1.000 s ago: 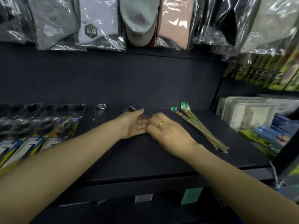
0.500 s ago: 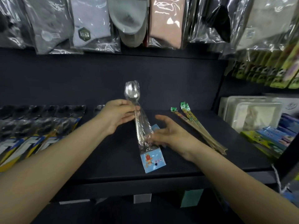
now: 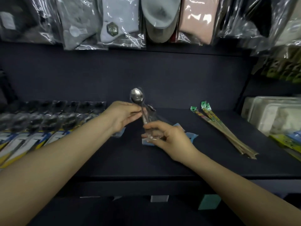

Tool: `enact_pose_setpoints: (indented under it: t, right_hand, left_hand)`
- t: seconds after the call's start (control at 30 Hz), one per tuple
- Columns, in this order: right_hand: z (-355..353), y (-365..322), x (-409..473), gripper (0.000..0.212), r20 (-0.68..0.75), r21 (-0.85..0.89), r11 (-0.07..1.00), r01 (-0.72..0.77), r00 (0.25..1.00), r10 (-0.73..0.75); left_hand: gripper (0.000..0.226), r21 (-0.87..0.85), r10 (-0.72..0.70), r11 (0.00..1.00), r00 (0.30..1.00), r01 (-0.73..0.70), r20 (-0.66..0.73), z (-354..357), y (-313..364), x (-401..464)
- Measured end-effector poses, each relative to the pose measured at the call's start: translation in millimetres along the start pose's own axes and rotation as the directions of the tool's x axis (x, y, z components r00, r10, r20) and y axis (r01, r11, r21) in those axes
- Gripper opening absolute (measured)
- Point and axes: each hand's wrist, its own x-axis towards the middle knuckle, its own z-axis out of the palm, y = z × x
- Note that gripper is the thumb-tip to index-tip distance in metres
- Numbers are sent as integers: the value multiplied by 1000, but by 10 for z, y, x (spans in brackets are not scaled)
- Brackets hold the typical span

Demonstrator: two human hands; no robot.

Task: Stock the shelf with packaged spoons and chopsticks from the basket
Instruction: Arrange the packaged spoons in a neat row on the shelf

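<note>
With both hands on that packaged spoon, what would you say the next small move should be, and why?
Probably lower the packaged spoon flat onto the dark shelf. The left hand pinches it below the bowl, the right hand holds its lower end, so it stands raised; blue card packs already lie there, left of the chopsticks.

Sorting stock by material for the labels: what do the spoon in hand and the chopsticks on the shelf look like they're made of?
Spoon: probably polished metal, going by its grey, mirror-like bowl; it sits in a clear glossy plastic sleeve. Chopsticks: likely bamboo or wood, matte tan sticks, with printed wrapping and green header tabs.
</note>
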Motion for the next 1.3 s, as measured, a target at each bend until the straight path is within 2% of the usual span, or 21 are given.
enact_pose_setpoints:
  t: [0.07,0.13,0.23,0.3,0.37,0.43,0.5,0.57,0.6,0.63,0.73,0.8,0.83,0.9,0.93,1.0,1.1,1.13,1.23,1.3]
  right_hand:
    - [56,17,68,31,-132,-289,940,182,965,-227]
    - [125,48,152,29,-202,-591,775,222,890,-408]
    - [219,21,280,18,-236,-722,658,213,819,-523]
    - [271,-43,337,14,-154,-761,578,297,782,-604]
    - [341,-115,387,14,1,-790,457,409,746,-666]
    - [450,-186,420,19,144,-788,361,498,719,-680]
    - [569,-227,447,24,239,-761,317,566,699,-674]
    - [677,-253,469,25,315,-716,307,627,683,-659]
    - [719,-266,484,22,349,-695,304,652,675,-650]
    - [754,-276,497,20,379,-677,304,671,671,-637]
    - [809,-313,514,16,426,-635,337,696,678,-599]
    - [809,-340,508,21,443,-628,349,696,688,-575]
    - [802,-361,502,24,448,-630,359,689,700,-556]
    - [786,-406,472,24,467,-609,418,674,731,-498]
    - [778,-433,448,21,487,-590,458,664,746,-454]
    - [752,-503,401,14,539,-560,552,618,778,-324]
    - [650,-605,364,27,519,-457,804,379,848,-105]
    - [609,-612,354,33,521,-431,854,292,853,-28]
    - [528,-585,319,54,542,-389,914,117,831,124]
    - [513,-545,294,53,521,-342,940,7,834,183]
  left_hand:
    - [20,36,-35,999,999,35,3,-36,-11,-9]
    - [15,70,-61,996,998,59,27,-86,-10,-15]
    - [15,111,-101,989,994,94,52,-219,22,-5]
    - [7,145,-115,984,992,106,53,-338,33,5]
    - [4,188,-104,978,993,92,54,-474,57,-3]
    - [4,311,-79,949,995,55,64,-626,92,-25]
    - [9,559,-39,829,996,-13,81,-786,114,-51]
    - [10,781,36,612,991,-126,132,-935,102,-51]
    - [11,838,74,514,983,-183,169,-1004,82,-44]
    - [14,862,93,452,974,-227,208,-1067,58,-43]
    - [32,862,80,394,946,-320,314,-1197,7,-41]
    - [37,854,85,334,915,-400,395,-1236,-8,-45]
    - [38,852,89,268,892,-450,444,-1247,-14,-45]
    - [41,837,94,102,843,-538,530,-1264,-27,-41]
    - [44,826,86,54,827,-561,556,-1274,-34,-38]
    - [49,805,27,37,806,-592,591,-1284,-49,-45]
    - [56,767,-41,18,766,-641,641,-1274,-99,-81]
    - [57,761,-45,4,760,-648,648,-1265,-118,-96]
    - [61,762,-28,-17,762,-647,647,-1235,-152,-135]
    - [68,766,-50,-44,768,-641,639,-1222,-153,-158]
